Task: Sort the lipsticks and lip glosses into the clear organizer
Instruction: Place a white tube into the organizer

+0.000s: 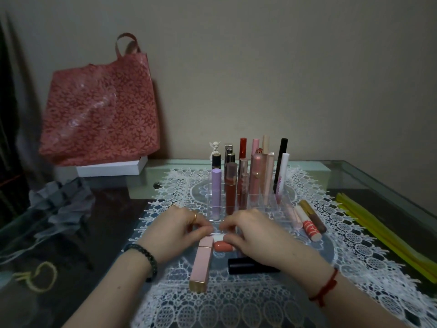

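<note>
Glass bench (359, 178) is carrying the clear organizer (280, 201). Just in front of it, my left hand (179, 233) and right hand (256, 235) are pinching a coral lipstick (223, 246), I think to stand it in a slot.
</note>
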Demonstrator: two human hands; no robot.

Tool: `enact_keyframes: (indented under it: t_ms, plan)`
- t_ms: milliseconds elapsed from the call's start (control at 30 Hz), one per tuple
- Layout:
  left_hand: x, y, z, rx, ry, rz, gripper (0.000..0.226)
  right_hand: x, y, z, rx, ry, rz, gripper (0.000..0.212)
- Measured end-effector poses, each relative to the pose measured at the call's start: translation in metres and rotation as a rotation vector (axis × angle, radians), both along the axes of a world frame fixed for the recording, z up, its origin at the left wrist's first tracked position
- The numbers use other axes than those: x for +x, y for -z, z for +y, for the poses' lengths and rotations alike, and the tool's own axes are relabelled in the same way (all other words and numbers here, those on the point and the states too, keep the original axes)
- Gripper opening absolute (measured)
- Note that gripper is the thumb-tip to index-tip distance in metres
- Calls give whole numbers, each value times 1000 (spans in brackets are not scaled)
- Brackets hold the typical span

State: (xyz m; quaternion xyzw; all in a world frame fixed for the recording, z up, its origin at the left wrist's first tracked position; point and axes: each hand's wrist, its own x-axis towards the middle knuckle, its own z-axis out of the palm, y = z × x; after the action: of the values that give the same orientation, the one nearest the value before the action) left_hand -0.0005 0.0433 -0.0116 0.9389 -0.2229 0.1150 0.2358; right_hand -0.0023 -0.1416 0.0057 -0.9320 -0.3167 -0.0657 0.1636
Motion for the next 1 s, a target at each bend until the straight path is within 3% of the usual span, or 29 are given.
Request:
enact_keyframes:
  t_ms: [267, 567, 733, 800, 900, 1000]
  plan:
    - [2, 1, 6, -42, 53, 183, 11, 1, -1, 3, -59, 16, 56, 23]
    - [1, 3, 5, 41, 72, 109, 11, 4, 1, 5, -181, -12, 5, 18]
    - [-5, -4, 1, -236, 35, -48, 13, 0, -9, -11, 125, 4, -60, 20]
    - [-6, -6, -1, -344, -5, -124, 19, 1, -18, -18, 348, 33, -19, 22]
    - [-6, -5, -4, -368, -63, -168, 38, 8, -33, -30, 792, 90, 6, 24]
    - [-4, 1, -8, -368, -95, -114, 58, 17, -47, -39, 1034, 139, -58, 21]
